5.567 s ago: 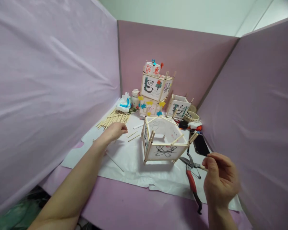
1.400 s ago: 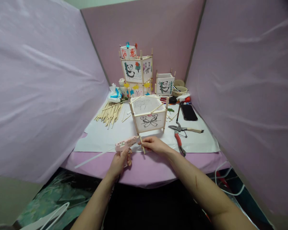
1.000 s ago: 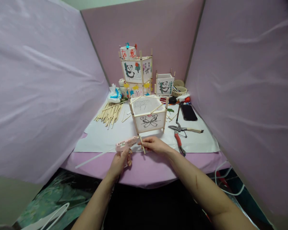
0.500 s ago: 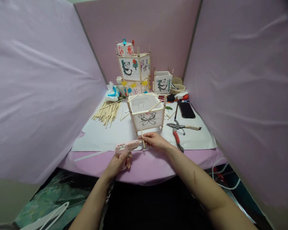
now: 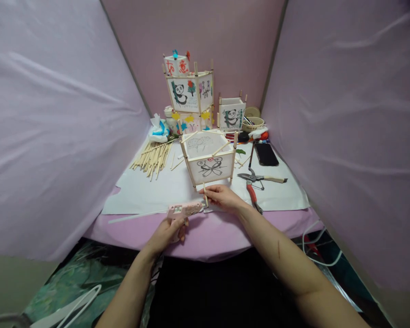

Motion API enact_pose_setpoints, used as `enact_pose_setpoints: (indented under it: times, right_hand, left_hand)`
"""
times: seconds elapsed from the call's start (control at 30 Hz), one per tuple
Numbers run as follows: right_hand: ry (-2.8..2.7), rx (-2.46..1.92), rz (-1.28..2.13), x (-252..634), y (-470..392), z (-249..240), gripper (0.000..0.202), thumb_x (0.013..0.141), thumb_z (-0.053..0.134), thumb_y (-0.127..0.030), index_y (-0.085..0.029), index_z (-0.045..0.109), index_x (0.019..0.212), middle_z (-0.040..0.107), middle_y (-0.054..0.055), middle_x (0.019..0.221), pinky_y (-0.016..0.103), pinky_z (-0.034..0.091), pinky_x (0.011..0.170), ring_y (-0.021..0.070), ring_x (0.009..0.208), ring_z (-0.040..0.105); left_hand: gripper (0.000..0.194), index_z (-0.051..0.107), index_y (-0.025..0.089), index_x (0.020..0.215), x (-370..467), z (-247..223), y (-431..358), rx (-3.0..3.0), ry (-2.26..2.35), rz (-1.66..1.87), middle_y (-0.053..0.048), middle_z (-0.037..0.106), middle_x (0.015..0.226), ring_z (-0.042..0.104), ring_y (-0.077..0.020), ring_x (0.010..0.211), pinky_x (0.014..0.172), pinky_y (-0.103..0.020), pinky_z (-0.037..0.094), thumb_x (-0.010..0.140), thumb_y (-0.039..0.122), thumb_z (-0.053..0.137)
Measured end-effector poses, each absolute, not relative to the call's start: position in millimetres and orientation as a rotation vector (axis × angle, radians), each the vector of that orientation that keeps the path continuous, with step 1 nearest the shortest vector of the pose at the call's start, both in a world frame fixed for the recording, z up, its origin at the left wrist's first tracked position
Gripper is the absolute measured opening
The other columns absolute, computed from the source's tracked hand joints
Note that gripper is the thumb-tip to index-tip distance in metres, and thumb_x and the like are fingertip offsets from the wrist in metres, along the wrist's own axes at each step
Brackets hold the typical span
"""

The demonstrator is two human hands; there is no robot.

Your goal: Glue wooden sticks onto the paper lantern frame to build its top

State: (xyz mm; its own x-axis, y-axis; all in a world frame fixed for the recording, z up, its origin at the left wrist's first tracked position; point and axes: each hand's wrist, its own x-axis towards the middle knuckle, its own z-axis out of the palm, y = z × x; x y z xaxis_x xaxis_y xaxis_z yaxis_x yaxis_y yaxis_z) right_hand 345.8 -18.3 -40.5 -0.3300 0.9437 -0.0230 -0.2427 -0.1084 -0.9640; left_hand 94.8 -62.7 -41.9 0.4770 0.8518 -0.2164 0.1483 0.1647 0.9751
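My left hand (image 5: 173, 231) is wrapped round the grip of a pale pink glue gun (image 5: 184, 210), with a long translucent glue stick (image 5: 136, 217) poking out of its back. The nozzle meets the lower end of a short wooden stick (image 5: 205, 195). That stick is pinched upright between the fingertips of my right hand (image 5: 222, 197). Just beyond my right hand stands a paper lantern (image 5: 212, 169) framed in wooden sticks, with two birds and a red heart drawn on its front panel. Loose sticks lie across its top.
A pile of wooden sticks (image 5: 153, 159) lies at left. Pruning shears (image 5: 259, 178) and a phone (image 5: 266, 154) are on the right. At the back stand a tiered lantern (image 5: 186, 93), a small panda lantern (image 5: 232, 115), a tissue pack (image 5: 159, 130) and a round container (image 5: 254, 124).
The glue gun has shifted slightly right, its nozzle now at the stick's lower end. My right hand has risen a little with the stick.
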Motion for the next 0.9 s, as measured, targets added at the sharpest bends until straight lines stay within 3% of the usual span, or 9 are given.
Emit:
enact_pose_setpoints:
  times: [0.9]
  right_hand:
    - [-1.143, -0.855, 1.646, 345.4, -18.8, -38.9, 0.038, 0.073, 0.080, -0.045, -0.014, 0.077, 0.095, 0.062, 0.000, 0.071, 0.024, 0.034, 0.057, 0.0091, 0.059, 0.047]
  left_hand:
    - [0.054, 0.059, 0.014, 0.081, 96.6, -39.7, -62.2, 1.343, 1.025, 0.580, 0.003, 0.051, 0.055, 0.053, -0.0123, 0.050, 0.056, -0.029, 0.051, 0.081, 0.069, 0.062]
